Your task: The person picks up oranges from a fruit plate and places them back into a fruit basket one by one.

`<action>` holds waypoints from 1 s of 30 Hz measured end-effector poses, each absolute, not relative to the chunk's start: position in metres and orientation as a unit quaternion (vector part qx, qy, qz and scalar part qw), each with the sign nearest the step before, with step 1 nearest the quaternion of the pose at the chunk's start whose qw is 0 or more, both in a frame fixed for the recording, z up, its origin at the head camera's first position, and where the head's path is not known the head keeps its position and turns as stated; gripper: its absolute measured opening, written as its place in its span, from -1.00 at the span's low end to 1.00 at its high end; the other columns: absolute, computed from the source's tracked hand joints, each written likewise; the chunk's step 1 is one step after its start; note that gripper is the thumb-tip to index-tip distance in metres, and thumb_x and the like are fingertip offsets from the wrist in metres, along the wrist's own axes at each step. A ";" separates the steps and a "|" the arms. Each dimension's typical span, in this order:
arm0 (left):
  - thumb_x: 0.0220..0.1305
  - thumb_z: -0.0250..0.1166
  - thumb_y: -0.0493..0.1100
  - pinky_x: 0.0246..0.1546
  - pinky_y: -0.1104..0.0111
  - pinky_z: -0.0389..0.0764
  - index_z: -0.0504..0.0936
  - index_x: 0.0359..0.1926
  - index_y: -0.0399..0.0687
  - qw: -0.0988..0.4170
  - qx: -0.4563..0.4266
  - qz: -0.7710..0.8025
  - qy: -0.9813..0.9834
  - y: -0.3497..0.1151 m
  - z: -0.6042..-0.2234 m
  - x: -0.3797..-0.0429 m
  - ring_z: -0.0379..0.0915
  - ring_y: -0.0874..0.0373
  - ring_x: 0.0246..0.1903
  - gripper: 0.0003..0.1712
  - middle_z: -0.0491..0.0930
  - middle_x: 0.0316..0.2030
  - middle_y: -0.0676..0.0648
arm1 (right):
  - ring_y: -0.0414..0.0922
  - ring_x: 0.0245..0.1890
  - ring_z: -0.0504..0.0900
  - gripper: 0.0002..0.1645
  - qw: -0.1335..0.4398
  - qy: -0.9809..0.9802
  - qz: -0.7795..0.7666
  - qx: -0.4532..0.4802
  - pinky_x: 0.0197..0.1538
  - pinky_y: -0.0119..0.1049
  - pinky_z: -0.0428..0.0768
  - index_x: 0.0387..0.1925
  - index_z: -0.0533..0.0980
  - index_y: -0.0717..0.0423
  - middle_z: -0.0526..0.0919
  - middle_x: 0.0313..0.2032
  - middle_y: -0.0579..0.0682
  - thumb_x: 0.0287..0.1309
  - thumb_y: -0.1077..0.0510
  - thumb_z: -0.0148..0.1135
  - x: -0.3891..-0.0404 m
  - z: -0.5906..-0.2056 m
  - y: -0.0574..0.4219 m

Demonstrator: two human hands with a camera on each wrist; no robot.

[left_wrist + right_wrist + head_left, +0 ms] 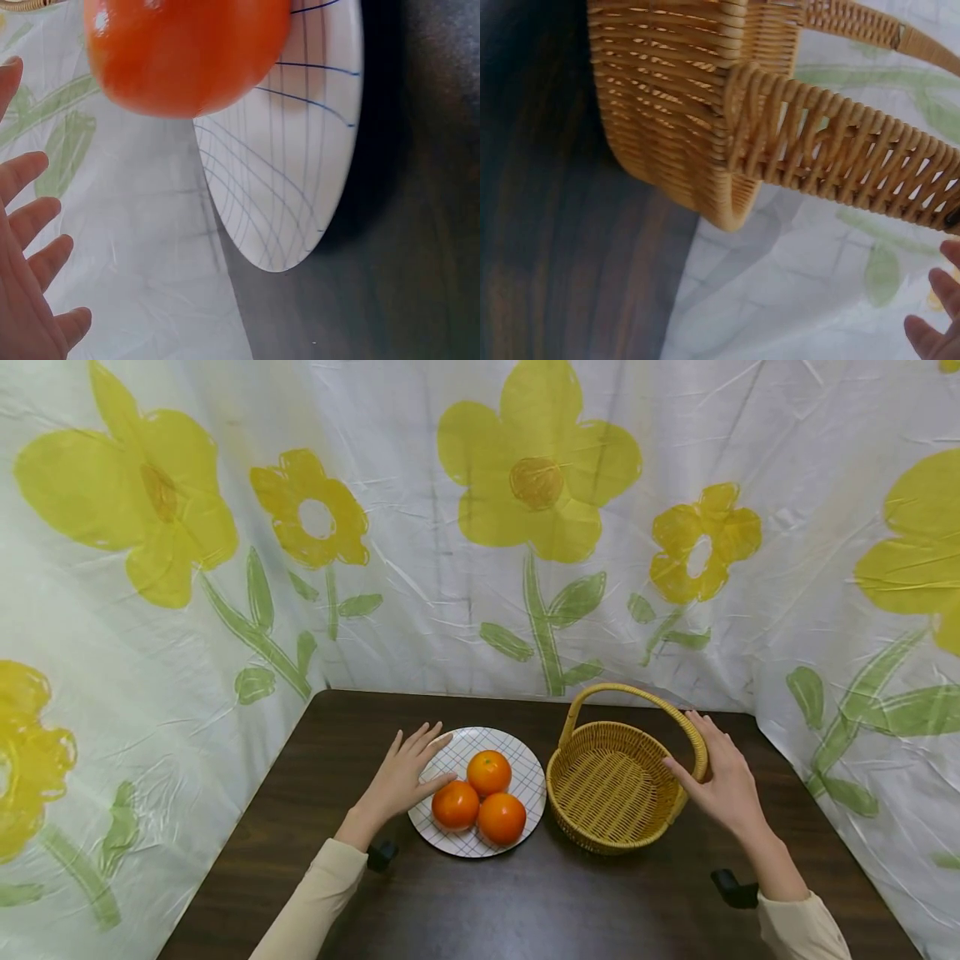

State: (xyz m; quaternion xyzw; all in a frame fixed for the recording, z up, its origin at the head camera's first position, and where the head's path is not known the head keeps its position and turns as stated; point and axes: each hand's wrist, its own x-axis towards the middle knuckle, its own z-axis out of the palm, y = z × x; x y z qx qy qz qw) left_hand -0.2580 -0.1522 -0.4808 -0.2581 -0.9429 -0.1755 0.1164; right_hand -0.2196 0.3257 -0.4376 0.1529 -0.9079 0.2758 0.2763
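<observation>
Three round, glossy orange-red fruits (502,819) sit together on a white plate (474,737) with a dark grid pattern. At the plate's left edge my left hand (396,783) hovers with spread fingers, thumb toward the nearest fruit. In the left wrist view, one fruit (187,60) looms large above the plate (330,150), apart from the fingers (46,262). To the plate's right stands an empty yellow wicker basket (611,789) with its handle upright. My right hand (722,781) is beside the handle's right side, fingers extended and thumb overlapping it in the head view.
The dark wooden table (480,902) carries the plate and basket near its back edge. A white curtain (420,610) with yellow flowers hangs behind and along both sides. A small black device (733,889) is worn at the right wrist, another (382,856) at the left.
</observation>
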 end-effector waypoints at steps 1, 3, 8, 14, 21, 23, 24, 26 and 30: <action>0.20 0.07 0.34 0.34 -0.12 -0.24 0.22 0.37 0.16 0.112 -0.256 -0.175 -0.944 -0.152 -0.482 -0.258 -0.14 0.00 0.41 -0.22 0.03 0.41 -0.01 | 0.18 0.33 0.14 -0.06 0.277 -0.907 0.276 0.153 0.34 0.12 0.01 0.38 0.15 -0.05 0.26 0.30 0.22 -0.03 0.04 0.37 -0.219 -0.438 0.326; 0.20 0.06 0.34 0.34 -0.11 -0.23 0.20 0.37 0.17 0.107 -0.254 -0.173 -0.946 -0.153 -0.484 -0.256 -0.15 0.00 0.41 -0.22 0.02 0.42 -0.01 | 0.17 0.34 0.14 -0.06 0.275 -0.908 0.277 0.149 0.35 0.12 0.01 0.37 0.16 -0.05 0.27 0.29 0.23 -0.03 0.03 0.37 -0.219 -0.441 0.327; 0.21 0.07 0.31 0.34 -0.10 -0.18 0.23 0.36 0.13 0.103 -0.255 -0.179 -0.944 -0.154 -0.488 -0.252 -0.15 -0.01 0.41 -0.24 0.06 0.40 -0.08 | 0.22 0.32 0.15 -0.04 0.258 -0.915 0.278 0.137 0.33 0.15 0.02 0.39 0.12 -0.07 0.23 0.30 0.27 -0.02 0.01 0.36 -0.216 -0.447 0.330; 0.22 0.09 0.29 0.34 -0.05 -0.09 0.26 0.35 0.07 0.102 -0.265 -0.204 -0.937 -0.154 -0.492 -0.250 -0.11 -0.04 0.40 -0.24 0.07 0.39 -0.10 | 0.38 0.25 0.14 -0.05 0.221 -0.927 0.284 0.107 0.16 0.33 0.12 0.39 0.11 0.07 0.15 0.32 0.32 0.03 -0.03 0.33 -0.212 -0.457 0.332; 0.21 0.11 0.28 0.33 -0.05 -0.03 0.28 0.34 0.05 0.100 -0.266 -0.215 -0.934 -0.156 -0.499 -0.246 -0.11 -0.02 0.40 -0.25 0.10 0.38 -0.12 | 0.30 0.22 0.25 -0.11 0.222 -0.914 0.316 0.122 0.04 0.30 0.24 0.34 0.22 -0.11 0.29 0.27 0.24 -0.04 0.07 0.39 -0.212 -0.466 0.334; 0.20 0.12 0.28 0.33 -0.03 -0.02 0.28 0.33 0.04 0.099 -0.268 -0.219 -0.933 -0.156 -0.501 -0.246 -0.11 -0.01 0.40 -0.24 0.11 0.38 -0.13 | 0.29 0.21 0.25 -0.11 0.214 -0.913 0.324 0.122 0.04 0.29 0.24 0.35 0.20 -0.16 0.31 0.26 0.22 -0.03 0.08 0.38 -0.212 -0.469 0.335; 0.20 0.13 0.27 0.34 -0.03 -0.02 0.28 0.33 0.03 0.097 -0.268 -0.223 -0.932 -0.157 -0.502 -0.246 -0.10 -0.02 0.40 -0.24 0.12 0.38 -0.13 | 0.28 0.22 0.24 -0.10 0.209 -0.913 0.328 0.123 0.04 0.31 0.23 0.35 0.19 -0.17 0.30 0.28 0.20 -0.02 0.09 0.38 -0.212 -0.471 0.336; 0.20 0.13 0.28 0.34 0.00 -0.02 0.28 0.34 0.04 0.093 -0.267 -0.224 -0.932 -0.157 -0.504 -0.245 -0.09 -0.02 0.40 -0.23 0.12 0.38 -0.12 | 0.28 0.24 0.22 -0.10 0.200 -0.914 0.332 0.124 0.03 0.32 0.22 0.36 0.18 -0.17 0.27 0.30 0.16 -0.01 0.10 0.37 -0.211 -0.474 0.337; 0.20 0.13 0.27 0.34 0.01 0.01 0.29 0.33 0.02 0.089 -0.268 -0.228 -0.932 -0.157 -0.507 -0.244 -0.05 -0.05 0.38 -0.24 0.13 0.37 -0.12 | 0.25 0.27 0.18 -0.09 0.184 -0.914 0.338 0.133 0.04 0.34 0.21 0.36 0.18 -0.11 0.22 0.34 0.12 -0.02 0.11 0.38 -0.210 -0.482 0.339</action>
